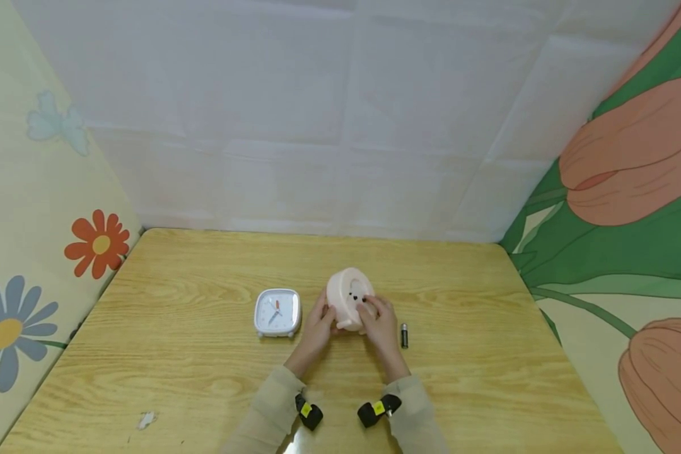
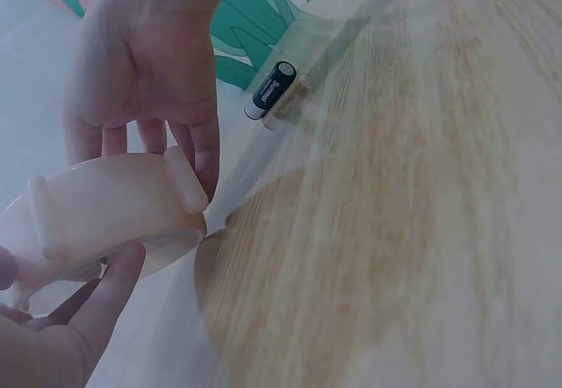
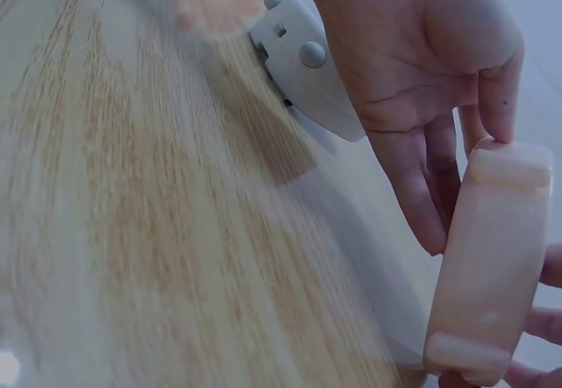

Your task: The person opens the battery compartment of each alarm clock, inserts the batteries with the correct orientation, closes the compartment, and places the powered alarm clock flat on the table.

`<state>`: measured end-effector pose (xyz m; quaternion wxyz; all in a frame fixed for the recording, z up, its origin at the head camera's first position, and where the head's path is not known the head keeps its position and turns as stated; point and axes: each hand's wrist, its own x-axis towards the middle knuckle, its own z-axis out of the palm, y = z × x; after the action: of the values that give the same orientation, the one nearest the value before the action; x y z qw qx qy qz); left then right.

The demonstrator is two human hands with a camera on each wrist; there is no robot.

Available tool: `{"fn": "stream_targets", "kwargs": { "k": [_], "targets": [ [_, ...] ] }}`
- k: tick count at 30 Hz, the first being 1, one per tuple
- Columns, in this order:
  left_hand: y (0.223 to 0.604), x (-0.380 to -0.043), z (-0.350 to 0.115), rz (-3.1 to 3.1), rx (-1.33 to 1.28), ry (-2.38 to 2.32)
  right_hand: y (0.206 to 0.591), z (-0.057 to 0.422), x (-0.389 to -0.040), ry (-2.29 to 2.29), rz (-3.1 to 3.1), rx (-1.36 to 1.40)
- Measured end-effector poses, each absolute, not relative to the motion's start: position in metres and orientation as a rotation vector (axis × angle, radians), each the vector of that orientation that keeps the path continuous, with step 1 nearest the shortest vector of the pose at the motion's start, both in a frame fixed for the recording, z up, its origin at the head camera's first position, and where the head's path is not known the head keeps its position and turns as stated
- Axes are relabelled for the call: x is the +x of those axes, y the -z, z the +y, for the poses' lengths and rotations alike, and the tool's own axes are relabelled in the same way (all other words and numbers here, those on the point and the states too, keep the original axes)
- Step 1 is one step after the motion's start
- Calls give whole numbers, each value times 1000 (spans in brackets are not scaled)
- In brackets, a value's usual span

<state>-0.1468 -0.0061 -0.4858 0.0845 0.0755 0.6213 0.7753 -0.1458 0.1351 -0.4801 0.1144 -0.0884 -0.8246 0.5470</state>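
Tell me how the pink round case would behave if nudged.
The pink case looks stiff, its round outline undented. It would likely resist rolling once stood on its two feet, but being smooth, it could be slippery.

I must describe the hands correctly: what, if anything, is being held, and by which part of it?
The left hand grips a pale pink, rounded, seemingly plastic case by its left side; the right hand, at its dotted face.

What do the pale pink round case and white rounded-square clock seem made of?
Pale pink round case: probably satin plastic, by its soft sheen. White rounded-square clock: likely smooth moulded plastic, by its rounded edges; front glare suggests glossy glass or plastic.
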Motion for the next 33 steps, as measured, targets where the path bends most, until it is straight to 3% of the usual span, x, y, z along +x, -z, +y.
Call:
{"fn": "stream_targets", "kwargs": {
  "k": [15,33],
  "targets": [
    [468,-141,-13,2000,224,-2201,481,139,-146,-1468,-2534,-206],
    [490,-149,-7,2369,52,-1981,478,139,-144,-1372,-2631,-189]
  ]
}}
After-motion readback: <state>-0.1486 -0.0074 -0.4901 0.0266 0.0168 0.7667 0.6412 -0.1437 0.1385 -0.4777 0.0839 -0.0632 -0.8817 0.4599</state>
